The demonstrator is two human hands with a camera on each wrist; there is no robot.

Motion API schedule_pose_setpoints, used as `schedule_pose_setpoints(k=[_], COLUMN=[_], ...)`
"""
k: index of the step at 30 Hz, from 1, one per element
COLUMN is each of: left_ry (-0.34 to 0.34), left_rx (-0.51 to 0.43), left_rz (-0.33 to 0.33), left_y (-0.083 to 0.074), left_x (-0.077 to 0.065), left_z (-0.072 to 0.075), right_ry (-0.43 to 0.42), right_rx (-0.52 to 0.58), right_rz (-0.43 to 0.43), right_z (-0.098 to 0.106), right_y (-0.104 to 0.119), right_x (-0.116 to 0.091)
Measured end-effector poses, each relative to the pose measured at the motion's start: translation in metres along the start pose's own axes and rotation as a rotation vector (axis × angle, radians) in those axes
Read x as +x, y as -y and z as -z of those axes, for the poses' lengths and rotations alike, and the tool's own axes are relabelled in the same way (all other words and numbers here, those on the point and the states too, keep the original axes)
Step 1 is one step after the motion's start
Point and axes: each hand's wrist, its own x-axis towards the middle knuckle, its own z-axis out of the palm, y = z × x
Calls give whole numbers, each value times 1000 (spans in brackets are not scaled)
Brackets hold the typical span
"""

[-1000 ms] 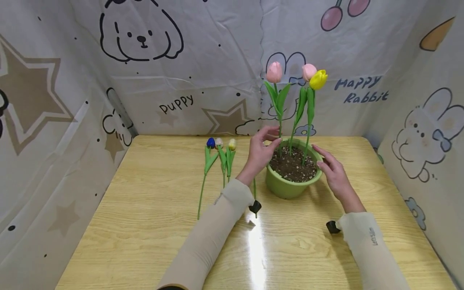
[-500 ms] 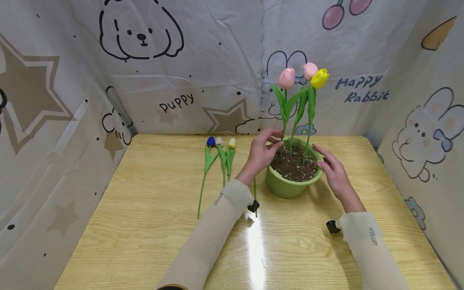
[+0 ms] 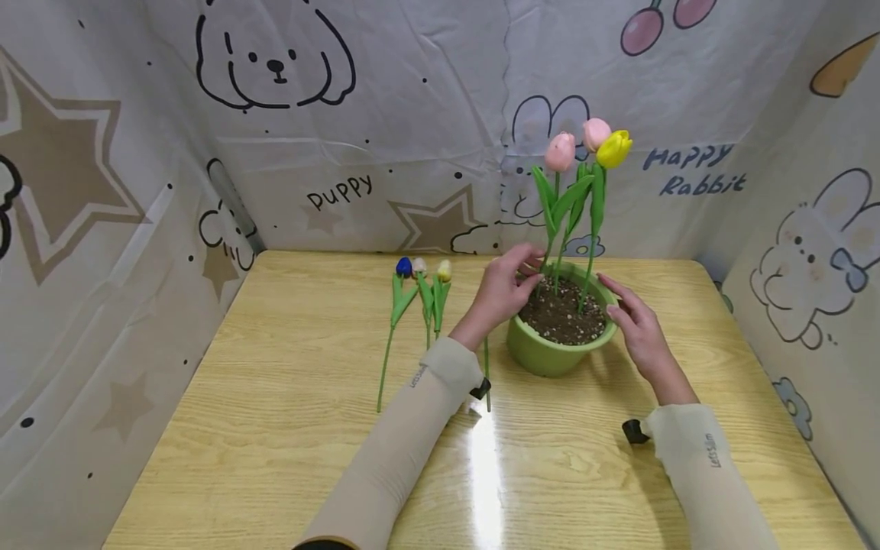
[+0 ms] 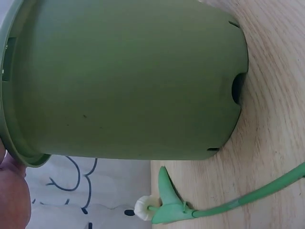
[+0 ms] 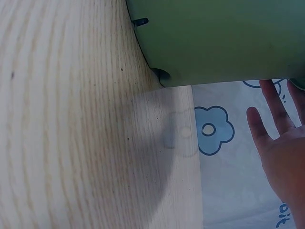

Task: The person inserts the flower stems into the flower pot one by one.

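A green flower pot (image 3: pixel 550 359) of dark soil (image 3: pixel 560 317) stands right of the middle in the head view. At its left rim, my left hand (image 3: pixel 500 290) pinches the lower stem of a pink tulip (image 3: pixel 560 153), which leans right. Another pink tulip (image 3: pixel 596 134) and a yellow tulip (image 3: pixel 614 150) stand upright in the soil behind and right of it. My right hand (image 3: pixel 641 328) rests against the pot's right rim. Its fingers (image 5: pixel 274 105) are extended and spread along the pot's outside in the right wrist view.
Left of the pot, a blue tulip (image 3: pixel 403 266), a pale pink tulip (image 3: pixel 418 266) and a pale yellow tulip (image 3: pixel 444 270) lie on the wooden table (image 3: pixel 275 428). My left forearm covers part of their stems. A printed cloth (image 3: pixel 426 114) hangs behind.
My left hand has shifted slightly right, and the pink tulip's head has swung right toward the other two blooms. My right hand has stayed at the pot rim.
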Motion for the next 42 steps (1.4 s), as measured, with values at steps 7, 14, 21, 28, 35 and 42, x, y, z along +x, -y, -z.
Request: schedule_pose_setpoints(k=[7,14,21,28,35,42], left_ry=[-39,-78,-150,-241,-262,-267], left_rx=[-13,-50,-71,-92,-110,-104], left_rz=[14,89,138,133,95,54], left_y=[-1,-6,-11,-11,-7,3], left_x=[0,0,3,7,9,5], left_z=[-1,-4,-6,-7,-5,-7], right_ry=[1,1,1,4,3,4], right_rx=[1,15,21,7,6,-3], right_rz=[3,11,12,6,1,-9], right_z=[-1,-1,-1,1,0,0], right_y=[-1,0,0,-1,0,0], right_x=[2,2,1,0,3,2])
